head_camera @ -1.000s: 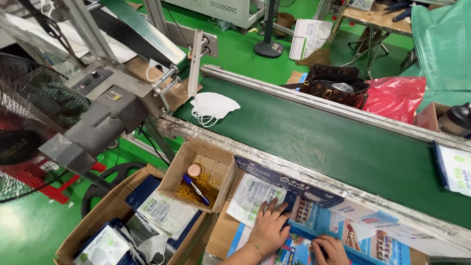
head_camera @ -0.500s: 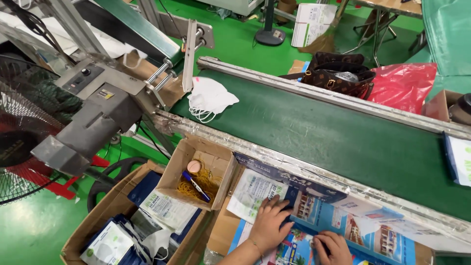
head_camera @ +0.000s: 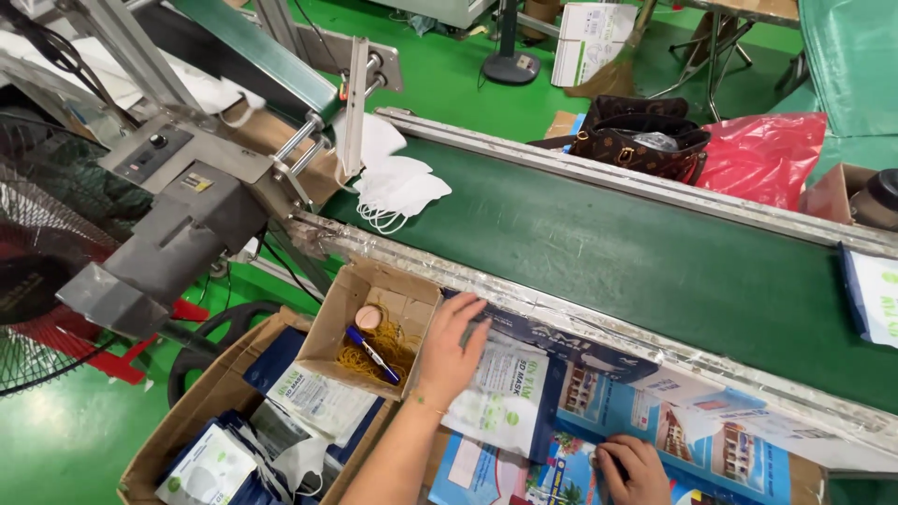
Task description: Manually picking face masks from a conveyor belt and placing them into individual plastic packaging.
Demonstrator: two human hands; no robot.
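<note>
White packet (head_camera: pixel 508 397) lengthwise toward conveyor

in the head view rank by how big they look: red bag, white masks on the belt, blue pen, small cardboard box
1. Red bag, though it lies farther off, so this is unsure.
2. Small cardboard box, close to the bag in looks; it is nearer the camera.
3. White masks.
4. Blue pen, plainly smallest.

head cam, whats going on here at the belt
A person stands at a green conveyor belt. Their left hand lies flat on a white printed pouch beside a small cardboard box holding rubber bands and a blue pen. Their right hand rests on colourful printed sheets. White face masks lie at the belt's far end.
</note>
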